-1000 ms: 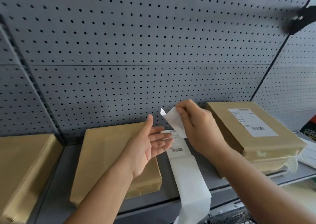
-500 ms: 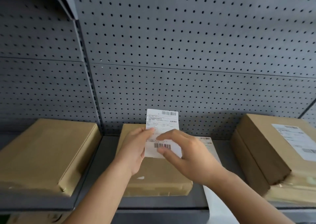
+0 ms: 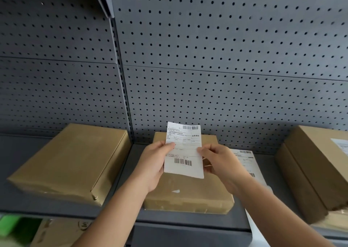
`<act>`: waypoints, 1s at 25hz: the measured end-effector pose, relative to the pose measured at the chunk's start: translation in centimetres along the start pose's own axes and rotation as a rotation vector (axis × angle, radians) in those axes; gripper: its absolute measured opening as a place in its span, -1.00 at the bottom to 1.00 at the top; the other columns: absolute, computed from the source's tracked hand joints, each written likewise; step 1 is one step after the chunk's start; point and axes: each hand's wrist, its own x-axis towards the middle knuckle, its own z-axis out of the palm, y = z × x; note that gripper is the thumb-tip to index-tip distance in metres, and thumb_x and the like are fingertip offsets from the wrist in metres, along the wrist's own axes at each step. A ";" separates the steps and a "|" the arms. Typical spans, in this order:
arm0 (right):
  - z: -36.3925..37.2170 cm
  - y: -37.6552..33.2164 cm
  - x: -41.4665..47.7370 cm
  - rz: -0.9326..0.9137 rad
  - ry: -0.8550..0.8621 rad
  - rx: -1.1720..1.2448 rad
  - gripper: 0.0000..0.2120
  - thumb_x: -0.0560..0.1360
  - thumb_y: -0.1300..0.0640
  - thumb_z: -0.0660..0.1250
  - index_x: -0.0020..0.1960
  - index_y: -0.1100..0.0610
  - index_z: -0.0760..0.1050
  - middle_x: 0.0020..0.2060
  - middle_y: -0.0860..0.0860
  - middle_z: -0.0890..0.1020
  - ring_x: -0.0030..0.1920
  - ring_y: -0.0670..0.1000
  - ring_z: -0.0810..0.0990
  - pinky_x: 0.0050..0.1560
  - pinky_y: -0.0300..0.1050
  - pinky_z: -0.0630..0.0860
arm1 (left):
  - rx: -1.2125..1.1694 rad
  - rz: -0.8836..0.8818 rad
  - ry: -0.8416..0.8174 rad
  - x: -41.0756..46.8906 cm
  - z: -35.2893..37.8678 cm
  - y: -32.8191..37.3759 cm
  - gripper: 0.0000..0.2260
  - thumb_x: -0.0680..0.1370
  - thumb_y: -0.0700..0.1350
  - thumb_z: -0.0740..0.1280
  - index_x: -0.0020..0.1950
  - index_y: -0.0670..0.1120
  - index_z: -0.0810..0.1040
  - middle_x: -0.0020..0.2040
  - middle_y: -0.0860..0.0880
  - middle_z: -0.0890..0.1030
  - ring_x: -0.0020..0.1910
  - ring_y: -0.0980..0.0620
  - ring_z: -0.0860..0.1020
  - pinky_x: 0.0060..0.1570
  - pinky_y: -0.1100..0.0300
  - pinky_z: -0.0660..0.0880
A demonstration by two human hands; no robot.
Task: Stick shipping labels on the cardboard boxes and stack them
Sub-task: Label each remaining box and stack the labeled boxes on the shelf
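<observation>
While both forearms reach forward, hands, left [image 3: 154, 164] and right [image 3: 221, 164], pinch the shipping label [image 3: 183, 150] upright.

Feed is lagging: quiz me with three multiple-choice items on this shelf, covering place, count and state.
1. The held label is: A over the middle box; B on the floor; C pinned to the wall.
2. Hands pinching it: A none; B one; C two.
3. The left box has a top that is: A bare; B labelled; C open.
Answers: 1 A: it hangs in front of that box. 2 C: left hand and right hand each pinch a side edge. 3 A: only plain cardboard shows.
</observation>
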 end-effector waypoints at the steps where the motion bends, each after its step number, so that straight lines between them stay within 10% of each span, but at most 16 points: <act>1: 0.1 0.0 0.1 -0.006 0.014 -0.011 -0.79 0.62 0.15 0.29 -0.01 0.31 0.58 -0.14 0.11 0.76 -0.18 0.10 0.67 0.02 0.14 0.61 | 0.035 0.008 0.010 0.2 -0.2 -0.2 -0.84 0.63 -0.15 0.33 0.14 -0.16 0.66 0.01 -0.07 0.76 0.06 -0.08 0.71 0.13 -0.07 0.61; 11: 0.2 1.7 1.7 -0.044 0.136 -0.211 -0.85 0.60 0.18 0.32 -0.07 0.23 0.59 -0.21 0.07 0.74 -0.33 -0.04 0.69 -0.36 -0.25 0.56 | 0.578 0.225 0.070 3.4 -1.3 -1.5 -0.87 0.58 -0.12 0.42 0.07 0.03 0.73 -0.08 0.12 0.76 -0.07 0.14 0.71 0.00 0.05 0.66; 18: 0.2 3.4 3.4 -0.069 0.201 -0.410 -0.95 0.56 0.12 0.36 -0.09 0.03 0.53 -0.16 0.02 0.70 -0.20 0.06 0.70 -0.15 0.07 0.68 | 0.801 0.237 0.166 5.3 -0.4 -1.9 -0.77 0.50 -0.10 0.52 0.11 -0.03 0.57 -0.17 0.05 0.65 -0.22 0.20 0.60 -0.31 0.30 0.40; 25: 0.3 3.8 4.4 -0.096 0.212 -0.565 -0.89 0.56 0.12 0.34 0.06 0.06 0.45 -0.15 -0.01 0.66 -0.18 -0.03 0.64 -0.34 -0.20 0.47 | 0.968 0.259 0.179 6.1 0.3 -2.5 -0.68 0.53 -0.09 0.49 0.22 -0.04 0.49 -0.17 0.08 0.60 -0.25 0.24 0.53 -0.37 0.32 0.38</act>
